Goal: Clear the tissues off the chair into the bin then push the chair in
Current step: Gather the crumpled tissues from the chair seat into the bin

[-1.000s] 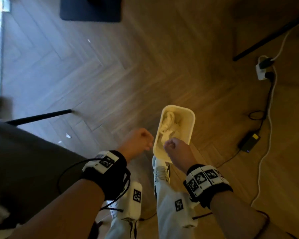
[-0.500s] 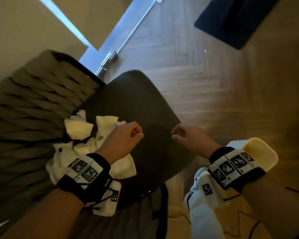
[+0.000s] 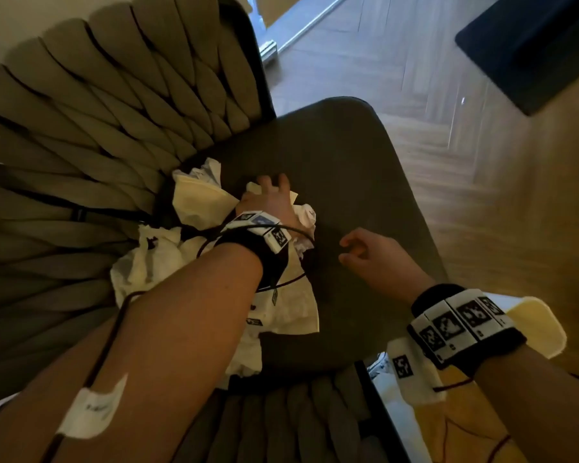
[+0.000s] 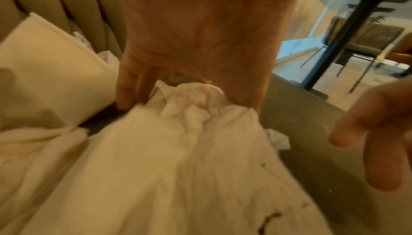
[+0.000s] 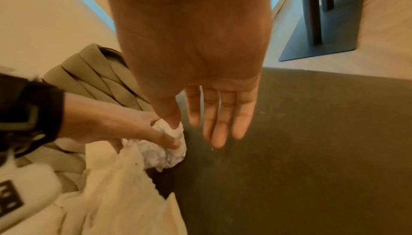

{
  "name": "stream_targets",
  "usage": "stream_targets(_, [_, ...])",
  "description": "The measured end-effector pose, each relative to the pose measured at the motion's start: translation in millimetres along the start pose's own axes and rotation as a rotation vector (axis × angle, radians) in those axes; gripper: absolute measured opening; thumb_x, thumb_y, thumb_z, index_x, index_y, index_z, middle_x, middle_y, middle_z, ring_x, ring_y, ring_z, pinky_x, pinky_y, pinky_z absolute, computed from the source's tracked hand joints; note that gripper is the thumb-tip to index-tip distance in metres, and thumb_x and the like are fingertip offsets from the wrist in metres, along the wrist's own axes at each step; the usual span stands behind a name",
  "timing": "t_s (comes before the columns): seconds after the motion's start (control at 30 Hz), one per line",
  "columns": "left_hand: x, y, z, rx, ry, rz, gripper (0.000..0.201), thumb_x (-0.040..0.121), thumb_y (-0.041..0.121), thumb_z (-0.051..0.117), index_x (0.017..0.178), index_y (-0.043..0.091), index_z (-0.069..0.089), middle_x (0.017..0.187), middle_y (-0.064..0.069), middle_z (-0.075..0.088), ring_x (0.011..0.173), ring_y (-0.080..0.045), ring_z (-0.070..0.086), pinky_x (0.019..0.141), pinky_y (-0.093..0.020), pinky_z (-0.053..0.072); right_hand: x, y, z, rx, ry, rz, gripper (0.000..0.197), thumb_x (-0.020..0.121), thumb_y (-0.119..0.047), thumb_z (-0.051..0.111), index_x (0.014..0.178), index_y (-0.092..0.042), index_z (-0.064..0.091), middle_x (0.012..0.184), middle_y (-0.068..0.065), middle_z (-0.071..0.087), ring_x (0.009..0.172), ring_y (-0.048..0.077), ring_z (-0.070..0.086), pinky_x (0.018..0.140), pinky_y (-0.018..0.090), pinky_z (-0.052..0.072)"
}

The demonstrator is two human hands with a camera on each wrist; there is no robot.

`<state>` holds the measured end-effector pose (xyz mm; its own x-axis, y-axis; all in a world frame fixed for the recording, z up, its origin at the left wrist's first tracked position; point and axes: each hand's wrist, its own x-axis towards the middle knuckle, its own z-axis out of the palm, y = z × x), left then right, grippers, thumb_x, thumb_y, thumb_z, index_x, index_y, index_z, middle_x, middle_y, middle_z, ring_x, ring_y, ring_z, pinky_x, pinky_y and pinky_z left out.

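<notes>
Several crumpled white tissues (image 3: pixel 194 202) lie piled on the left side of the dark grey chair seat (image 3: pixel 348 155), against the woven olive backrest (image 3: pixel 97 128). My left hand (image 3: pixel 269 192) is down on the pile; its fingers and thumb pinch one bunched tissue (image 4: pixel 189 101), which the right wrist view shows as a crumpled ball (image 5: pixel 160 152). My right hand (image 3: pixel 348 250) hovers over the bare seat just right of the pile, fingers straight and holding nothing (image 5: pixel 196 129). The cream bin (image 3: pixel 542 322) stands on the floor behind my right wrist, mostly hidden.
Herringbone wood floor (image 3: pixel 465 178) lies beyond the seat's right edge. A black base plate (image 3: pixel 532 45) with a dark table leg (image 5: pixel 312 9) sits further out. A metal door rail (image 3: pixel 301 28) runs at the top. My white-clad leg (image 3: pixel 411 369) is beside the bin.
My view swung from the bin on the floor to the chair. The left hand dropped from a fist above the pile onto a tissue and gripped it. The right hand left the bin and opened over the seat.
</notes>
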<state>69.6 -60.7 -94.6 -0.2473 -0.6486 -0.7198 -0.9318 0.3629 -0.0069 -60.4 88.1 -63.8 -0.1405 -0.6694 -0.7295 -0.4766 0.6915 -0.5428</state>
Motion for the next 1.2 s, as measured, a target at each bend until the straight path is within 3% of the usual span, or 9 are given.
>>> stream_targets(0.17, [4.2, 5.6, -2.4, -0.01, 0.048, -0.013, 0.097, 0.068, 0.048, 0.076, 0.143, 0.022, 0.021, 0.149, -0.014, 0.018, 0.128, -0.043, 0.037, 0.098, -0.05, 0.045, -3.2, -21.7, 19.7, -0.033, -0.044, 0.045, 0.043, 0.087, -0.041, 0.06, 0.126, -0.026, 0.046, 0.103, -0.003, 0.064, 0.085, 0.008, 0.062, 0.077, 0.028, 0.054])
stream_targets(0.43, [9.6, -16.1, -36.9, -0.516, 0.148, -0.12, 0.063, 0.086, 0.015, 0.06, 0.142, 0.013, 0.029, 0.146, -0.015, 0.031, 0.13, -0.033, 0.042, 0.099, -0.041, 0.041, 2.7, -37.3, 74.2, -0.234, -0.088, 0.18, 0.099, 0.061, -0.077, 0.062, 0.136, -0.018, 0.034, 0.134, 0.005, 0.05, 0.114, 0.025, 0.056, 0.089, 0.042, 0.052])
stream_targets(0.57, [2.7, -36.5, -37.4, -0.773, 0.187, -0.097, 0.053, 0.085, 0.011, 0.059, 0.135, 0.014, 0.04, 0.136, -0.012, 0.046, 0.121, -0.028, 0.05, 0.094, -0.038, 0.047, 19.4, -44.1, 86.6, -0.073, -0.022, 0.21, 0.085, 0.068, -0.071, 0.061, 0.129, -0.015, 0.042, 0.128, 0.006, 0.054, 0.113, 0.025, 0.055, 0.087, 0.038, 0.049])
stream_targets(0.67, [-8.9, -44.1, -35.3, -1.003, 0.215, -0.068, 0.046, 0.086, 0.007, 0.058, 0.129, 0.015, 0.044, 0.121, -0.006, 0.053, 0.102, -0.018, 0.057, 0.067, -0.02, 0.044, 22.1, -51.3, 79.0, 0.166, 0.059, 0.142, 0.057, 0.081, -0.058, 0.058, 0.119, -0.016, 0.052, 0.115, 0.004, 0.059, 0.103, 0.022, 0.057, 0.082, 0.037, 0.049])
stream_targets(0.73, [-17.7, -42.8, -35.8, -1.149, 0.237, -0.065, 0.045, 0.086, 0.005, 0.059, 0.128, 0.014, 0.044, 0.113, -0.002, 0.053, 0.092, -0.012, 0.057, 0.059, -0.015, 0.041, 20.8, -55.8, 70.7, 0.292, 0.088, 0.092, 0.033, 0.09, -0.046, 0.054, 0.106, -0.017, 0.059, 0.102, 0.003, 0.063, 0.093, 0.019, 0.06, 0.078, 0.037, 0.05])
stream_targets(0.9, [-43.5, -18.6, -44.5, -1.575, 0.255, -0.07, 0.035, 0.082, 0.002, 0.064, 0.103, 0.026, 0.049, 0.108, -0.002, 0.06, 0.097, -0.019, 0.065, 0.085, -0.037, 0.057, 15.7, -71.5, 44.9, 0.794, 0.085, 0.15, 0.019, 0.097, -0.024, 0.046, 0.087, -0.017, 0.06, 0.1, 0.011, 0.063, 0.09, 0.023, 0.061, 0.087, 0.049, 0.055])
stream_targets(0.97, [-51.5, -7.9, -46.1, -1.66, 0.256, -0.059, 0.036, 0.082, 0.005, 0.066, 0.099, 0.032, 0.048, 0.108, 0.0, 0.06, 0.098, -0.019, 0.066, 0.084, -0.037, 0.058, 12.8, -77.4, 35.8, 1.092, 0.049, 0.214, 0.017, 0.099, -0.019, 0.042, 0.092, -0.014, 0.057, 0.106, 0.012, 0.061, 0.094, 0.024, 0.063, 0.088, 0.048, 0.055])
stream_targets(1.1, [-61.3, -7.8, -43.4, -1.652, 0.343, -0.034, 0.043, 0.083, 0.007, 0.067, 0.117, 0.026, 0.048, 0.116, -0.001, 0.06, 0.1, -0.017, 0.065, 0.079, -0.033, 0.06, 9.9, -81.4, 15.0, 1.379, 0.045, 0.235, 0.02, 0.099, -0.019, 0.04, 0.106, -0.011, 0.057, 0.117, 0.018, 0.064, 0.106, 0.031, 0.064, 0.084, 0.045, 0.057])
stream_targets(1.2, [-67.4, -18.1, -39.8, -1.666, 0.191, 0.075, 0.042, 0.085, 0.005, 0.065, 0.115, 0.029, 0.048, 0.111, 0.002, 0.06, 0.098, -0.015, 0.065, 0.071, -0.029, 0.058, 8.2, -75.1, 2.0, 1.494, 0.078, 0.218, 0.02, 0.097, -0.02, 0.042, 0.109, -0.013, 0.057, 0.116, 0.017, 0.063, 0.103, 0.03, 0.064, 0.08, 0.042, 0.057])
